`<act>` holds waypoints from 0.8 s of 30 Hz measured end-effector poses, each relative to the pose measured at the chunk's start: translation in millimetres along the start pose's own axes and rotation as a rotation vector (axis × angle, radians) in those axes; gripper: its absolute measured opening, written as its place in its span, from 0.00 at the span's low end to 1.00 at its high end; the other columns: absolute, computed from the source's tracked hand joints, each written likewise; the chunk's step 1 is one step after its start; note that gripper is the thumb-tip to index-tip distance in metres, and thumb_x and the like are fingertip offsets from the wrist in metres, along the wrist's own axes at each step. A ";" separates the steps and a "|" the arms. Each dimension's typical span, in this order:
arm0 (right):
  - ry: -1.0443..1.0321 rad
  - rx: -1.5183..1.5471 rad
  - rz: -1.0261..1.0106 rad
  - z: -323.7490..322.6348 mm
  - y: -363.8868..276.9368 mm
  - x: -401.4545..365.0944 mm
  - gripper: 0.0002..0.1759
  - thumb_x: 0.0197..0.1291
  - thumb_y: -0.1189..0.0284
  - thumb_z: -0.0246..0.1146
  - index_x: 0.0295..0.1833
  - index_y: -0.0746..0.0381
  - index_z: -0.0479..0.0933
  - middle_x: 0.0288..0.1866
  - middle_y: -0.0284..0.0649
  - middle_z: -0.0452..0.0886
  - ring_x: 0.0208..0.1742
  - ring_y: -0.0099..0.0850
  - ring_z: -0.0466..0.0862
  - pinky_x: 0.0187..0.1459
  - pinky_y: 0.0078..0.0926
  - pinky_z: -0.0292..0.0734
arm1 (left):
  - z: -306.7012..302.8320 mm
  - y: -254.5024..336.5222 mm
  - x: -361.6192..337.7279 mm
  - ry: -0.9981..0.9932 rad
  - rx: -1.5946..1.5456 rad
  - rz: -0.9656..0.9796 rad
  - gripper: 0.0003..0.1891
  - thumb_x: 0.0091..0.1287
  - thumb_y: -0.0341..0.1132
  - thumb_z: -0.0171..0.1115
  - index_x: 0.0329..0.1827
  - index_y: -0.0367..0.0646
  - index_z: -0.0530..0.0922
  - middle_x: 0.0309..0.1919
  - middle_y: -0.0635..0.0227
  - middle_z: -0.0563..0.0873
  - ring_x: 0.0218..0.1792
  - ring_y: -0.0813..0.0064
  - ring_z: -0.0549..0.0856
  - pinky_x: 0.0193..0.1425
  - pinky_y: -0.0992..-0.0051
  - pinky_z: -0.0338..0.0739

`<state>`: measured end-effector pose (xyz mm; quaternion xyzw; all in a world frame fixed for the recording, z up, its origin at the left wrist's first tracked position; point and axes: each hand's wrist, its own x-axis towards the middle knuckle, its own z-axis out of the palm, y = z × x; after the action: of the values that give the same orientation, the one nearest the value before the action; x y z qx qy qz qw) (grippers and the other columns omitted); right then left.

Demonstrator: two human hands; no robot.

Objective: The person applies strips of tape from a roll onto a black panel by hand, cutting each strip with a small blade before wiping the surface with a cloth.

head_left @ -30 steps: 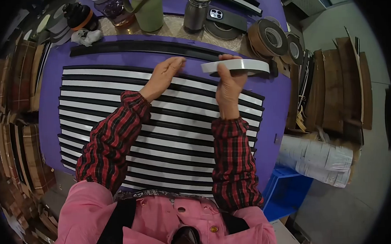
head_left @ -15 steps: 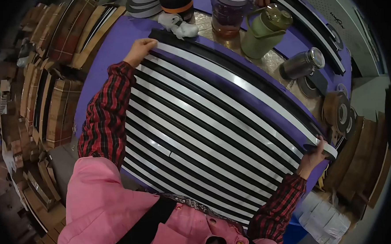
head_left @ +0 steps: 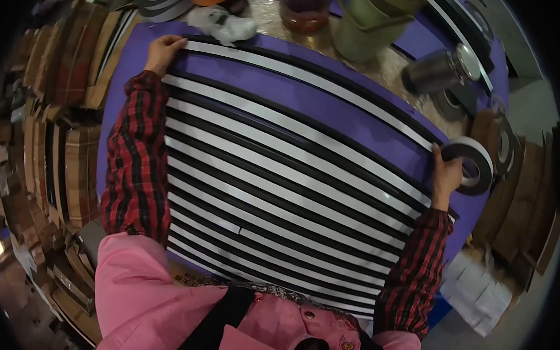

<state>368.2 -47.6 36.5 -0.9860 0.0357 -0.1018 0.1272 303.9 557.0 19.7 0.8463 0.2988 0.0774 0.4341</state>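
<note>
At the far-left end of a long black strip (head_left: 377, 104), my left hand (head_left: 165, 53) pinches the end of a white tape length (head_left: 326, 82). This tape runs along the strip to my right hand (head_left: 446, 172). My right hand grips a tape roll (head_left: 483, 158) with a white outer face and dark side, its fingertips at the strip's right end. Nearer my body, several black strips with white faces (head_left: 279, 165) lie side by side on the purple table (head_left: 379, 132). A purple gap separates them from the far strip.
Behind the far strip stand a green jug (head_left: 367, 31), a steel cup (head_left: 436, 72), a clear jar (head_left: 306, 9) and a crumpled white wad (head_left: 221, 27). More tape rolls (head_left: 506, 144) sit at the right edge. Long cardboard cartons (head_left: 80, 166) are stacked at left.
The tape has shifted away from me onto the black strip, widening the purple gap. My right hand has moved up with the roll, which has turned to face me. The view has shifted slightly.
</note>
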 end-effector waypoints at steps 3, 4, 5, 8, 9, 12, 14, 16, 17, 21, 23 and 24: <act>-0.032 -0.221 0.119 1.0 -0.3 0.2 0.39 0.38 0.42 0.62 0.39 0.70 0.70 0.29 0.56 0.78 0.34 0.51 0.79 0.36 0.41 0.72 | -6.5 -30.6 24.4 -0.058 0.099 0.039 0.12 0.54 0.37 0.62 0.36 0.37 0.79 0.30 0.71 0.81 0.31 0.82 0.76 0.39 0.83 0.69; -0.008 -0.203 0.098 0.0 -1.5 -0.9 0.38 0.38 0.42 0.62 0.36 0.70 0.70 0.27 0.55 0.78 0.33 0.50 0.79 0.36 0.41 0.73 | -6.1 -38.7 28.1 -0.053 0.056 0.049 0.13 0.55 0.39 0.63 0.37 0.37 0.79 0.31 0.71 0.81 0.32 0.83 0.76 0.40 0.83 0.69; 0.017 -0.211 0.112 1.8 -2.9 -1.4 0.37 0.38 0.42 0.62 0.34 0.70 0.70 0.26 0.54 0.78 0.32 0.49 0.79 0.36 0.41 0.73 | -10.3 -53.6 39.4 -0.050 0.076 0.065 0.14 0.55 0.39 0.63 0.37 0.37 0.79 0.31 0.70 0.81 0.33 0.83 0.77 0.41 0.83 0.69; 0.021 -0.184 0.019 -4.3 -10.2 -2.0 0.32 0.38 0.48 0.65 0.32 0.70 0.71 0.24 0.51 0.78 0.29 0.46 0.79 0.33 0.39 0.72 | -11.8 -59.3 46.3 -0.002 0.197 0.097 0.18 0.52 0.43 0.64 0.37 0.37 0.79 0.32 0.69 0.81 0.35 0.80 0.77 0.43 0.82 0.68; 0.030 -0.195 0.028 -4.5 -9.8 -1.6 0.32 0.38 0.48 0.65 0.32 0.70 0.71 0.24 0.51 0.78 0.29 0.46 0.79 0.33 0.39 0.72 | -10.7 -59.6 47.3 -0.012 0.186 0.106 0.18 0.52 0.43 0.64 0.37 0.37 0.79 0.32 0.69 0.81 0.35 0.80 0.77 0.43 0.82 0.68; 0.040 -0.205 -0.042 0.1 -8.3 -2.8 0.29 0.39 0.52 0.66 0.33 0.69 0.71 0.24 0.49 0.78 0.29 0.44 0.79 0.31 0.37 0.72 | -13.0 -57.4 47.7 -0.005 0.243 0.105 0.20 0.52 0.46 0.64 0.37 0.36 0.79 0.32 0.68 0.82 0.36 0.80 0.77 0.44 0.81 0.68; 0.144 -0.258 -0.130 0.8 -7.9 -5.2 0.27 0.39 0.54 0.67 0.33 0.68 0.71 0.26 0.49 0.78 0.31 0.42 0.79 0.33 0.36 0.71 | -15.7 -46.3 44.7 -0.055 0.371 0.040 0.22 0.52 0.48 0.63 0.37 0.36 0.78 0.34 0.64 0.82 0.37 0.77 0.79 0.45 0.80 0.69; 0.062 -0.225 -0.076 -6.4 -12.9 -8.5 0.26 0.39 0.55 0.67 0.33 0.68 0.71 0.26 0.48 0.78 0.31 0.42 0.79 0.35 0.35 0.71 | -19.2 -48.7 30.3 0.117 0.515 0.038 0.21 0.53 0.47 0.62 0.38 0.36 0.78 0.34 0.62 0.82 0.37 0.75 0.79 0.45 0.79 0.69; -0.034 -0.188 -0.021 -9.5 -15.4 -11.0 0.26 0.39 0.56 0.67 0.33 0.68 0.71 0.26 0.48 0.78 0.32 0.41 0.79 0.36 0.34 0.70 | -16.5 -50.5 26.3 0.286 0.666 0.025 0.20 0.55 0.46 0.61 0.38 0.36 0.78 0.35 0.60 0.82 0.37 0.72 0.80 0.45 0.78 0.70; -0.019 -0.164 -0.112 -12.4 -5.6 -48.1 0.26 0.38 0.58 0.68 0.35 0.69 0.71 0.29 0.47 0.76 0.32 0.41 0.77 0.35 0.35 0.69 | 57.3 -0.2 -27.3 0.180 0.289 0.446 0.14 0.61 0.37 0.53 0.44 0.36 0.75 0.38 0.60 0.81 0.38 0.71 0.80 0.43 0.75 0.73; 0.052 -0.120 -0.165 -10.5 -3.4 -55.2 0.26 0.37 0.58 0.68 0.35 0.69 0.72 0.31 0.49 0.75 0.33 0.42 0.76 0.34 0.36 0.69 | 152.4 116.3 -145.2 -0.235 -0.077 0.556 0.09 0.61 0.30 0.53 0.42 0.38 0.75 0.37 0.63 0.80 0.38 0.70 0.80 0.42 0.76 0.73; 0.138 -0.077 -0.220 -10.6 -4.8 -56.3 0.27 0.37 0.58 0.68 0.36 0.69 0.72 0.33 0.50 0.75 0.34 0.42 0.76 0.34 0.36 0.68 | 189.3 150.8 -180.9 -0.391 -0.052 0.768 0.08 0.60 0.29 0.53 0.40 0.38 0.75 0.35 0.60 0.79 0.38 0.65 0.79 0.42 0.73 0.72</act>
<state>311.2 -40.2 37.0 -0.9787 -0.0599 -0.1814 0.0748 297.5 256.0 45.1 0.8836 -0.1276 0.0790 0.4435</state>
